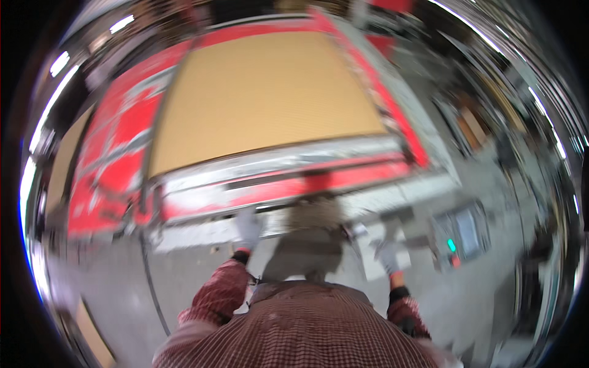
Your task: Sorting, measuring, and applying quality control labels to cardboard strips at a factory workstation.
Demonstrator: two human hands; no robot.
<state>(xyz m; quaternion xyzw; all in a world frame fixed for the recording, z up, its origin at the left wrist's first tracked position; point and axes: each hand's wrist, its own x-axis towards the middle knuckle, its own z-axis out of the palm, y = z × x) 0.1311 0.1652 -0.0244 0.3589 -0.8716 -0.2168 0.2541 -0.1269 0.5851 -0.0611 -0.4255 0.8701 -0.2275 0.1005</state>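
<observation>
Both hands wear pale gloves and are smeared by motion. My left hand (248, 227) is over the near white edge of a large red and white machine bed (362, 199); whether it touches the edge I cannot tell. Lower and to the right, my right hand (388, 254) is beside a white sheet-like patch (373, 264); its fingers are too blurred to read. A broad tan sheet (264, 98) with a finely textured surface lies flat on the bed ahead of me.
On the right stands a grey control box (460, 236) with a screen, a green light and a red knob. A dark cable (149, 276) runs along the grey floor on the left. Tan boards (67, 159) lean at the far left; racks and stacked material line the right side.
</observation>
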